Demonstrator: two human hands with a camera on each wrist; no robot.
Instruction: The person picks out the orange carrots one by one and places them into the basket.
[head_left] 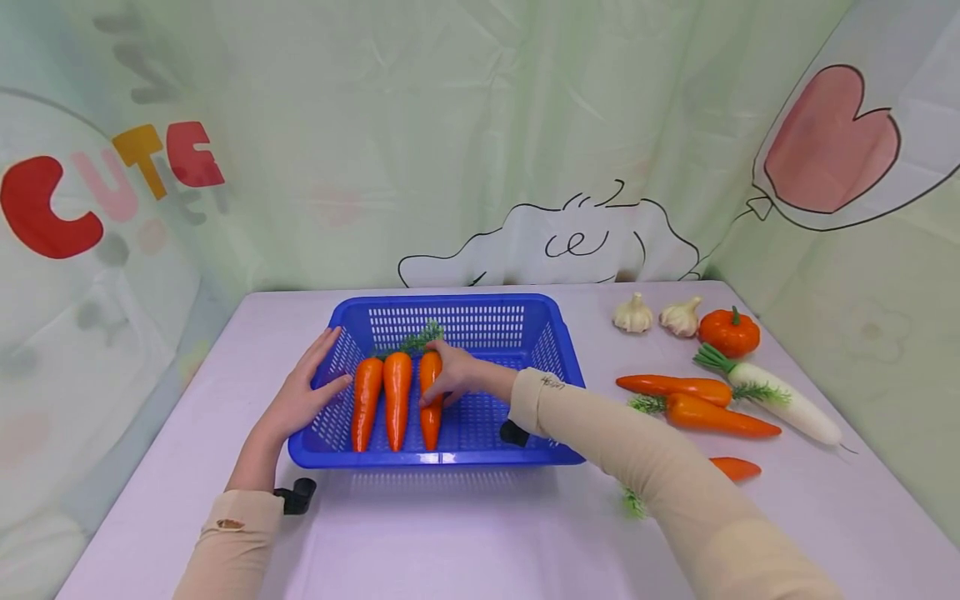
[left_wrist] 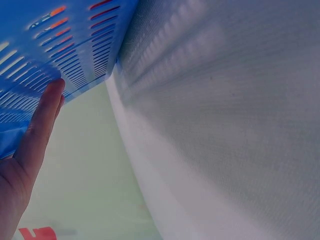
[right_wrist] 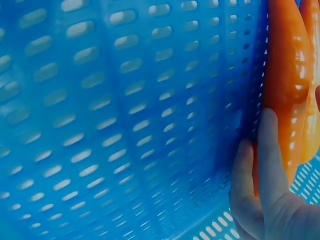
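A blue plastic basket (head_left: 480, 457) with slotted walls stands on the table. Three orange carrots lie side by side in its left half: a left one (head_left: 366, 404), a middle one (head_left: 397, 400) and a right one (head_left: 431, 429), green tops toward the back. My right hand (head_left: 453, 375) reaches into the basket and holds the right carrot, thumb on one side and fingers along the other. In the right wrist view its fingers (right_wrist: 269, 145) lie against that carrot. At the basket's left side, my left hand (head_left: 303, 387) touches the wall with straight fingers, its thumb reaching over the rim.
Right of the basket lie more carrots (head_left: 675, 386), one partly hidden by my right sleeve (head_left: 637, 442). Beyond them are a white radish (head_left: 787, 402), a small orange pumpkin (head_left: 729, 333) and two garlic bulbs (head_left: 633, 314). A printed curtain (head_left: 337, 167) hangs behind the table.
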